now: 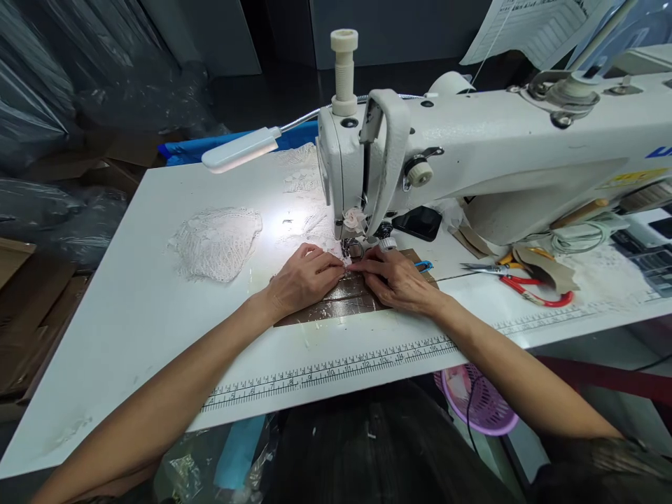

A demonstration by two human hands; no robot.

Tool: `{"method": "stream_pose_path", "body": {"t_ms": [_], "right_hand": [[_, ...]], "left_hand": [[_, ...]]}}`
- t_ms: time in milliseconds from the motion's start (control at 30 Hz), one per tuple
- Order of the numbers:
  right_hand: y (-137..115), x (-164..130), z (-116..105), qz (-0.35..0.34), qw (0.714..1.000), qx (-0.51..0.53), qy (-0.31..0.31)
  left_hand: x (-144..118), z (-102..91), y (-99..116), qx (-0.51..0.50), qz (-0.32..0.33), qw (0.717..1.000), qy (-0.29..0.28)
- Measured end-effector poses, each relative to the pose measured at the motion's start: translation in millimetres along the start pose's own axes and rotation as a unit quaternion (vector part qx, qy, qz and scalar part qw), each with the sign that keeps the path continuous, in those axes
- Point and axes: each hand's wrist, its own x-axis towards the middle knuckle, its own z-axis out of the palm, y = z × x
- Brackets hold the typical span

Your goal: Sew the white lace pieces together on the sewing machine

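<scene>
Both hands work close under the needle and presser foot (353, 248) of a white sewing machine (467, 147). My left hand (307, 278) pinches the near edge of a pale lace piece (315, 222), which stretches behind the foot. From the other side, my right hand (396, 280) has thumb and forefinger closed on the same edge, nearly touching the left fingertips. The part between the fingers is tiny and mostly hidden. Beneath both hands lies a brown taped plate (336, 308). A small blue tool (423, 266) sits beside my right hand.
A crumpled lace piece (218, 243) rests on the white table (131, 308) at left. A lamp (241, 150) lights the needle area. Right of the machine head lie a black phone (418, 222) and red-handled scissors (535, 288). Below the edge hangs a purple basket (486, 406).
</scene>
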Motion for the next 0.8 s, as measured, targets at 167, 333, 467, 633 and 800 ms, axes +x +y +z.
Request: {"method": "stream_pose_path", "body": {"t_ms": [167,333,467,633,800], "right_hand": [[-1,-1,-1,-0.017,1.0,-0.016,-0.009],[-4,-2,-1,-0.004,0.999,-0.035,-0.019],[-9,-1,0,0.011,0.997,-0.068,-0.027],[-17,2,2,0.031,0.992,-0.115,-0.052],[-23,7,2,0.04,0.985,-0.157,-0.063]], "left_hand": [[1,-5.2,1,-0.01,-0.002,1.0,-0.017],[2,-7.8,2,-0.013,-0.011,0.999,-0.031],[0,-6.9,0,-0.013,-0.019,0.999,-0.044],[-2,-6.2,-4,-0.022,-0.024,0.998,-0.056],[-5,-5.8,-9,-0.036,-0.025,0.997,-0.069]]}}
